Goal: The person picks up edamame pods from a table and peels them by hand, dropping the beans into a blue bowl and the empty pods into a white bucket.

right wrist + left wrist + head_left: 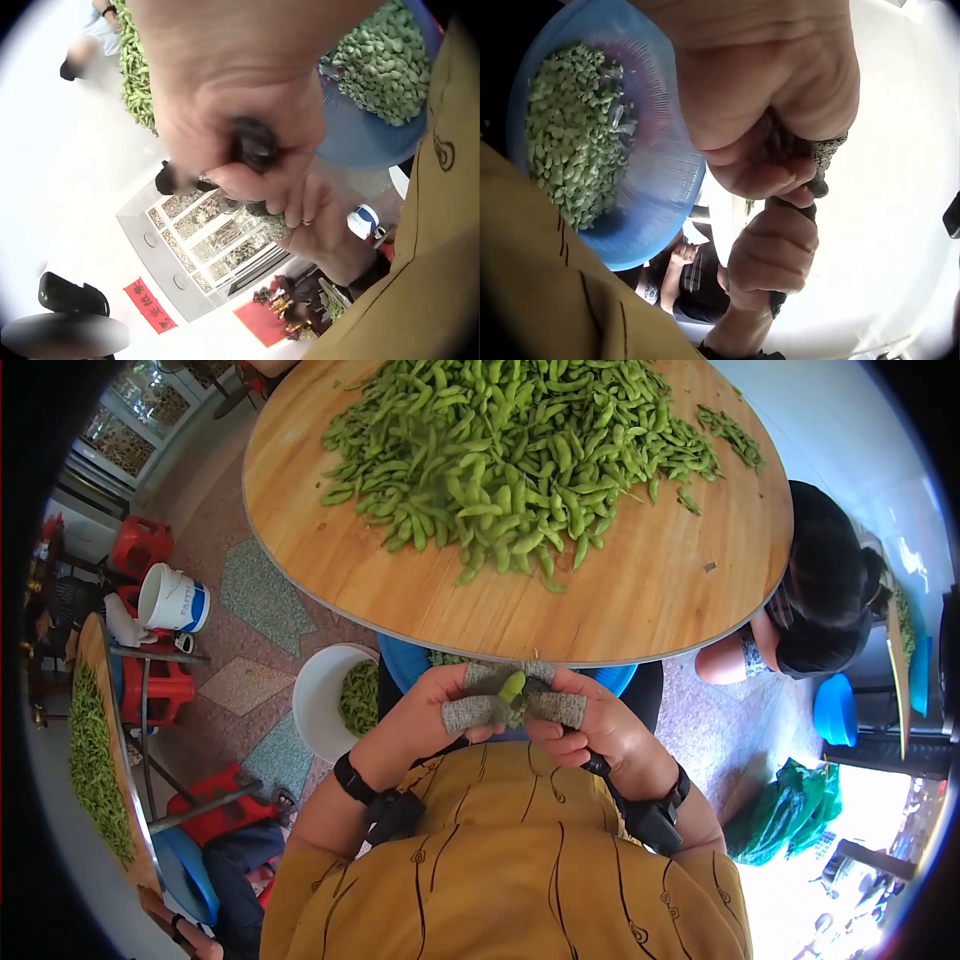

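In the head view my left hand (450,705) pinches a green pod (513,687) at the table's front edge, its thumb in a grey wrap. My right hand (590,715), also with a wrapped thumb, meets it at the pod. The right wrist view shows my right hand (240,97) curled round a dark handle (255,142); the tool's far end is hidden. Fingers of both hands touch or nearly touch in the left wrist view, where the blue basin (656,180) below holds shelled green beans (570,139).
A heap of pods (510,460) covers much of the round wooden table (400,590). At its left front stands a white bucket (312,705) with green pieces inside. A person (825,580) sits at the right; a second table with pods (95,760) is at the left.
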Demonstrator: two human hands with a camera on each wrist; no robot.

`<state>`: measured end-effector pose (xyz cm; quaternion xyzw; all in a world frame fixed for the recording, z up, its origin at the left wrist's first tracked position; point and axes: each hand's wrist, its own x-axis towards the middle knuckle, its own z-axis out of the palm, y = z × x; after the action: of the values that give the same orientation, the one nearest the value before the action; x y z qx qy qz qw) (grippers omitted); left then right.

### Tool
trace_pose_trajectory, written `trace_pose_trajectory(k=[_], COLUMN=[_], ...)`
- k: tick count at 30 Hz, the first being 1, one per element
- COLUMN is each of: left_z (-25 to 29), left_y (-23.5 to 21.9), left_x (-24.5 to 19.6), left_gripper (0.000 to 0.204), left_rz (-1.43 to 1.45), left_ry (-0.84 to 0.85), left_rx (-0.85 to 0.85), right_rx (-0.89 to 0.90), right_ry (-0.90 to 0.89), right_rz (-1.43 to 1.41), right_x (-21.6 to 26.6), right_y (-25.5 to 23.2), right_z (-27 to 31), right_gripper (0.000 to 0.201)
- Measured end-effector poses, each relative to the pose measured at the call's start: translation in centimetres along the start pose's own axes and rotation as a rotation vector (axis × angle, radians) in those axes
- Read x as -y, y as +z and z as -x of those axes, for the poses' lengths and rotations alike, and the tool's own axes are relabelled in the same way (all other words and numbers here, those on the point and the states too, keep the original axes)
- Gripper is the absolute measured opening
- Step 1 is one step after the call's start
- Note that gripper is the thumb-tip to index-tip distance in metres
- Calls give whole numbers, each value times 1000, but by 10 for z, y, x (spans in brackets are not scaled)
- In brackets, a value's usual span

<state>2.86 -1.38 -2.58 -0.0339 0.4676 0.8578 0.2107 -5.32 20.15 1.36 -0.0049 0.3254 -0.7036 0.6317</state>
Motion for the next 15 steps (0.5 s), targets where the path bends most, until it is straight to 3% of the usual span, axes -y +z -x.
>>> trace_pose_trajectory(k=[2, 4, 5, 7, 8, 10, 15], left_z=[-3, -5, -3, 1, 1, 0, -8], left_y=[3, 15, 18, 22, 22, 21, 27], left_x=[4, 6, 1, -11, -9, 0, 13], left_gripper=[33, 36, 36, 35, 35, 29, 22], left_rz=[92, -303, -303, -1075, -1078, -1381, -1215], left_ry=[7, 234, 230, 312, 309, 551, 654], left_rx=[40, -152, -153, -266, -264, -299, -404], right_rx=[-110, -157, -204, -208, -214, -217, -250], right_ry=[-43, -53, -64, -105, -146, -171, -248], right_rz=[71, 201, 332, 378, 427, 425, 432], right_x=[-2, -5, -7, -9, -10, -11, -17], right_y=[2, 7, 9, 10, 11, 10, 11], right_z=[-3, -4, -4, -5, -5, -5, -8], right_gripper=[25, 25, 26, 27, 28, 29, 33])
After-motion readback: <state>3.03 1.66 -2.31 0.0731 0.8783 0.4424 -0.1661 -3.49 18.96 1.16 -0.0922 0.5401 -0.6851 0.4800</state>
